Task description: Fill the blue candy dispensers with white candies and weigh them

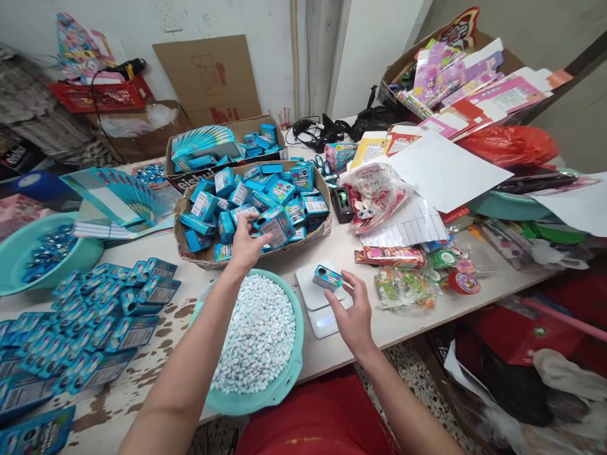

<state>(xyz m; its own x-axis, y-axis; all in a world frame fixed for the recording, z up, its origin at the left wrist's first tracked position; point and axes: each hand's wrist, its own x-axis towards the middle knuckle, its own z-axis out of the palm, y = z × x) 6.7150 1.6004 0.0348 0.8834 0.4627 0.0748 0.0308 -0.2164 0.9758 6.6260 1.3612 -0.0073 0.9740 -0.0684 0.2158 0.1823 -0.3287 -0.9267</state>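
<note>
My left hand (pixel 249 245) reaches over a cardboard carton (pixel 251 251) heaped with small blue candy boxes. Its thumb and fingers are closed on one blue candy box (pixel 275 226), tilted above the others. On a white kitchen scale (pixel 310 287) lies another blue candy box (pixel 327 277), with a dark round opening at its end. My right hand (pixel 355 313) is beside that box, thumb and fingers apart around its near right side. Between my arms, a turquoise basin (pixel 298 363) holds many small pale candies (pixel 256 332).
Rows of blue boxes (pixel 95 322) cover the table's left side, near a basin (pixel 90 253) of blue-wrapped pieces. Behind the carton stands another box (pixel 208 148) with printed cards. To the right are a tape dispenser (pixel 342 205), bagged sweets (pixel 405 287) and papers (pixel 446 167).
</note>
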